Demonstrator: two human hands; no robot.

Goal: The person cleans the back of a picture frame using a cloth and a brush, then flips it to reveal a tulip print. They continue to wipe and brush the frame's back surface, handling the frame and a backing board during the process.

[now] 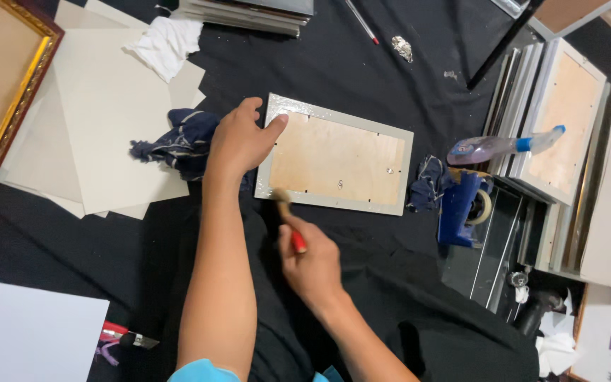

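Picture frame (334,163) lies face down on the black cloth (362,85), plywood backing up, long axis running left-right across my view and tipped slightly clockwise. My left hand (238,141) sits at its near-left corner, thumb pressed on the silver rim, fingers curled over the left edge, so it's pinning the frame, not lifting it. My right hand (312,265) is clenched around a red-handled brush (288,219), whose blurred head touches the frame's bottom rim near the left corner. So the frame sits just ahead of the right hand, up and a bit right of it, and the brush handle points nearly square to the frame's long axis. The left hand is the nearer one, already in contact; the right reaches it only through the tool. A dark blue rag (178,141) is bunched just left of my left hand, another scrap (426,184) at the frame's right end beside a blue tape dispenser (461,205).
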